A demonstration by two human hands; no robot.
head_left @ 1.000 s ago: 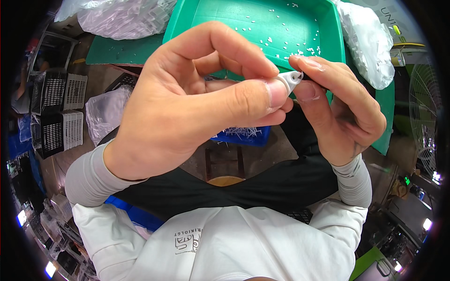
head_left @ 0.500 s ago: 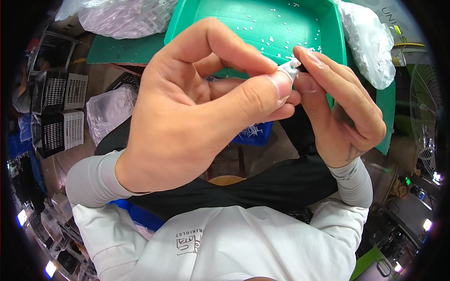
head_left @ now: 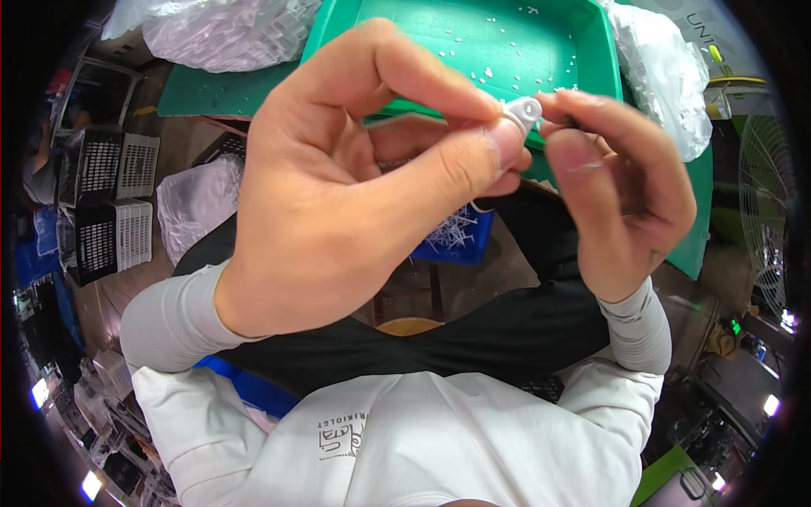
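Between the thumb and forefinger of my left hand [head_left: 338,211] is a small white plastic part [head_left: 525,111] with a round eyelet at its outer end. Just right of it, the fingers of my right hand [head_left: 625,186] are bent in close. A small dark thing [head_left: 571,123] shows between the right thumb and fingers, too little of it to name. Both hands are raised over the near edge of a green tray [head_left: 460,21], where small white bits lie scattered.
Below the hands a blue bin [head_left: 481,245] holds thin white plastic scraps. Clear plastic bags [head_left: 228,38] flank the tray, another bag [head_left: 663,76] at its right. Black and white crates [head_left: 89,165] stand at left, a wire-guarded fan [head_left: 764,186] at right.
My right hand has drawn slightly right, away from the white part. The part has turned so that its round eyelet faces up.
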